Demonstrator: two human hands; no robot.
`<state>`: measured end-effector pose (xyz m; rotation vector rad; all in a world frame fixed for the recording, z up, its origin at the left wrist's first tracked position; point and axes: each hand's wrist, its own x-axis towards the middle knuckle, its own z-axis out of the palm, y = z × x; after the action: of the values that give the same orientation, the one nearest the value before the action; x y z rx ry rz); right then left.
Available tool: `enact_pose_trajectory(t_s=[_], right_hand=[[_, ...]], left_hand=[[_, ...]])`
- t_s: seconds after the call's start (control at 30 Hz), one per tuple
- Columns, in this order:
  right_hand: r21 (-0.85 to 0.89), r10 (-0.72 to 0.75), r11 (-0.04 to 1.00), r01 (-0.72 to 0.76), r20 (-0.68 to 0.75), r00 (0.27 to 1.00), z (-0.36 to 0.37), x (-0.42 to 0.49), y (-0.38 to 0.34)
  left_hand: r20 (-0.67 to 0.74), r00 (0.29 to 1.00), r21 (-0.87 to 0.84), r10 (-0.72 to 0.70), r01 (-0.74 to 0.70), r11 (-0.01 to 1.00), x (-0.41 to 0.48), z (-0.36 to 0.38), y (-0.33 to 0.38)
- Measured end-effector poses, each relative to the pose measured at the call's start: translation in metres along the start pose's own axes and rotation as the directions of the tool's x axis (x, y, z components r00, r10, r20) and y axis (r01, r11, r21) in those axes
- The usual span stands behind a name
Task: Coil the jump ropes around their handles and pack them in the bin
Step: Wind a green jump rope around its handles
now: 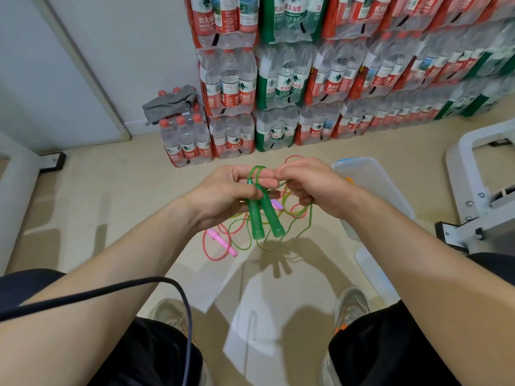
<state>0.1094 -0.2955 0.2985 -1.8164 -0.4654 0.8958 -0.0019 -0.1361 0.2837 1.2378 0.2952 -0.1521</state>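
My left hand (223, 195) grips the two green handles (264, 218) of a green jump rope together, with their butt ends pointing down. My right hand (312, 188) pinches the green cord (303, 221) just beside the handle tops, and the rest of the cord hangs in loose loops to the floor. A pink jump rope with pink handles (221, 242) and a red-pink cord (214, 256) lies tangled on the floor beneath, along with a yellow-green cord (239, 247). The clear plastic bin (370, 176) stands on the floor to the right, with something orange inside.
Stacked shrink-wrapped packs of water bottles (306, 79) line the far wall, with a grey cloth (170, 103) on one pack. A white metal frame (479, 174) stands at right. The bin lid (373, 271) lies near my right shoe. A black cable (111, 291) crosses my left arm.
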Motion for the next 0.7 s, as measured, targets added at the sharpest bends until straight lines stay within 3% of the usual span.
enact_pose_trajectory(t_s=[0.27,0.47,0.7], right_hand=[[0.215,0.152,0.954,-0.208,0.251,0.956,-0.0038,-0.0025,0.0025],[0.093,0.050,0.994,-0.066,0.162,0.986,-0.0014,-0.0006,0.0067],[0.100,0.007,0.995,-0.023,0.156,0.988,0.0019,0.0002,0.0086]], left_hand=[[0.121,0.992,0.049,-0.043,0.038,0.998,-0.0032,-0.0041,0.0040],[0.123,0.989,0.070,-0.079,0.071,0.995,-0.0025,-0.0065,0.0030],[0.072,0.984,0.001,-0.160,0.161,0.987,-0.0017,-0.0020,0.0067]])
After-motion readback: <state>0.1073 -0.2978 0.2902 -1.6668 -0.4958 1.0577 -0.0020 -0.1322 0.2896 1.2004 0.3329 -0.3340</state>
